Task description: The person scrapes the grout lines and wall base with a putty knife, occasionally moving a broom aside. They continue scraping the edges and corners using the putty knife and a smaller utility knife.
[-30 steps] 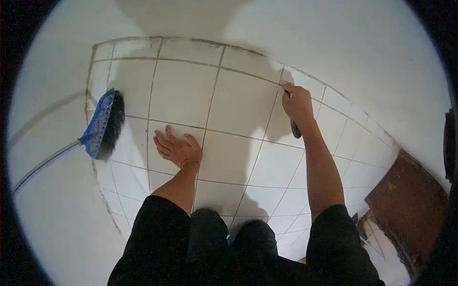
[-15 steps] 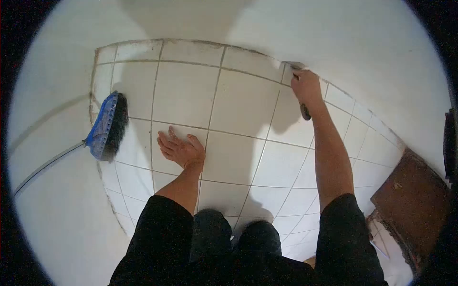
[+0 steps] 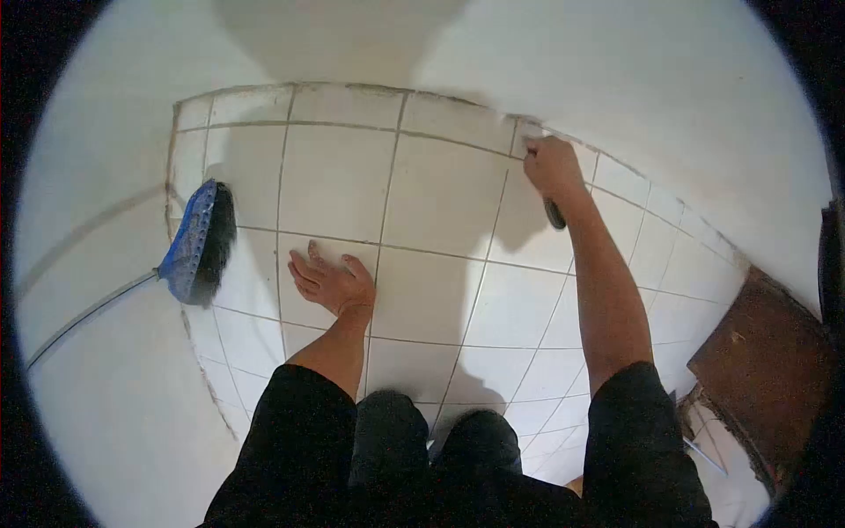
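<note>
My right hand is closed around a scraper at the far edge of the tiled floor, where it meets the wall. The scraper's dark handle end sticks out below my fist; its blade is blurred and hard to make out against the narrow edge tile. My left hand rests on a large white tile nearer my knees, fingers spread, holding nothing.
A broom with a blue head and dark bristles leans at the left wall. White walls border the floor. A rusty brown panel stands at the right. My knees are at the bottom.
My right hand has shifted slightly left and toward me with the scraper, whose metal blade showed more clearly before. My left hand stays on the tile. The view has tilted slightly.
</note>
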Action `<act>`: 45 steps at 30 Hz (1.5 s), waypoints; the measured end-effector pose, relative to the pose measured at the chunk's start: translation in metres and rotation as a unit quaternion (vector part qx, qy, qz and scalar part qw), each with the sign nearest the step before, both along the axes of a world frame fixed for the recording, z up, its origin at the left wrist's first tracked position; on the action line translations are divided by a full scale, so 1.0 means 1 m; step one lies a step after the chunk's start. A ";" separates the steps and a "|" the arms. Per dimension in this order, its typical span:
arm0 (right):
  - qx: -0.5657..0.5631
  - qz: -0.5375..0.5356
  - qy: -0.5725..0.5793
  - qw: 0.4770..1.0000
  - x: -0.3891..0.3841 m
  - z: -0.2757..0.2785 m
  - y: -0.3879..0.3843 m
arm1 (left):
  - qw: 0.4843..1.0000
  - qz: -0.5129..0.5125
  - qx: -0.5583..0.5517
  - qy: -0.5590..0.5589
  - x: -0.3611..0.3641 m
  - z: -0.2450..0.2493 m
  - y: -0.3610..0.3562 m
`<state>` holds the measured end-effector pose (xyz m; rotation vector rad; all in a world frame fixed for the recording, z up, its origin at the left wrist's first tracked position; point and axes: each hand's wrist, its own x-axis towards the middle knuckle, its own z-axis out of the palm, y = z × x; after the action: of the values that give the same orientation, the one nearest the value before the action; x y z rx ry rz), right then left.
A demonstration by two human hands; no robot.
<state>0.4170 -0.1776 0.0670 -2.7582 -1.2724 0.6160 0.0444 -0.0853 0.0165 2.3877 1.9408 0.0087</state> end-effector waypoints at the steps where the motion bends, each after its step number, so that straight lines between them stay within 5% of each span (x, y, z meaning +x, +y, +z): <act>1: 0.017 -0.037 0.023 0.999 -0.011 0.005 -0.003 | 1.000 -0.004 0.011 -0.008 -0.001 0.000 0.000; 6: 0.045 -0.072 0.033 0.996 0.006 0.000 0.007 | 1.000 -0.016 0.011 -0.001 -0.007 -0.001 -0.003; 8: -0.005 -0.009 -0.019 1.000 0.016 -0.005 0.014 | 0.998 -0.048 0.035 -0.004 -0.009 -0.004 -0.003; 9: 0.066 -0.110 0.065 0.990 0.010 -0.003 0.010 | 0.998 -0.049 0.034 -0.005 -0.008 -0.001 -0.004; 12: 0.029 -0.022 0.015 0.999 -0.007 0.002 -0.004 | 0.999 -0.022 0.032 -0.012 -0.003 0.003 -0.003; 18: 0.105 -0.035 -0.017 0.994 -0.055 -0.012 0.018 | 0.999 -0.026 0.025 0.002 -0.004 0.000 -0.002; 23: 0.009 -0.095 0.081 0.992 -0.038 0.008 0.037 | 0.999 -0.020 0.016 -0.034 -0.003 0.003 -0.002; 26: 0.156 -0.023 0.002 0.987 -0.053 -0.016 0.018 | 1.000 -0.002 -0.012 0.008 0.001 0.008 -0.001; 28: 0.081 -0.021 0.008 0.996 -0.054 -0.009 0.022 | 1.000 -0.013 0.002 -0.015 -0.002 0.002 0.000; 29: 0.046 -0.116 0.017 0.992 -0.047 -0.011 0.032 | 0.999 -0.027 0.014 -0.035 -0.006 0.000 -0.001; 33: 0.116 -0.132 0.025 0.984 -0.039 -0.010 0.038 | 1.000 -0.002 -0.016 -0.004 0.000 0.009 -0.001; 36: 0.079 -0.027 0.008 0.996 -0.063 -0.004 0.022 | 1.000 -0.002 -0.023 0.001 0.002 0.011 0.001; 38: 0.121 -0.076 0.025 0.989 -0.072 -0.016 0.016 | 1.000 -0.009 -0.021 -0.004 -0.001 0.008 0.000; 39: 0.097 -0.035 0.016 0.995 -0.062 -0.011 0.022 | 1.000 -0.008 -0.022 0.000 -0.001 0.008 -0.001; 40: 0.023 -0.111 0.047 0.992 -0.052 -0.004 0.038 | 1.000 -0.017 -0.009 -0.015 0.000 0.008 -0.001; 42: 0.105 -0.057 0.025 0.993 -0.038 -0.005 0.044 | 0.999 -0.028 0.009 -0.031 -0.003 0.007 0.001; 45: 0.076 -0.094 0.037 0.992 -0.052 -0.004 0.035 | 0.999 -0.029 0.019 -0.038 0.001 0.006 -0.001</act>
<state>0.3648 -0.1431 0.0634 -2.6623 -0.9846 0.5762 0.0456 -0.0862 0.0229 2.4287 1.8551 0.1336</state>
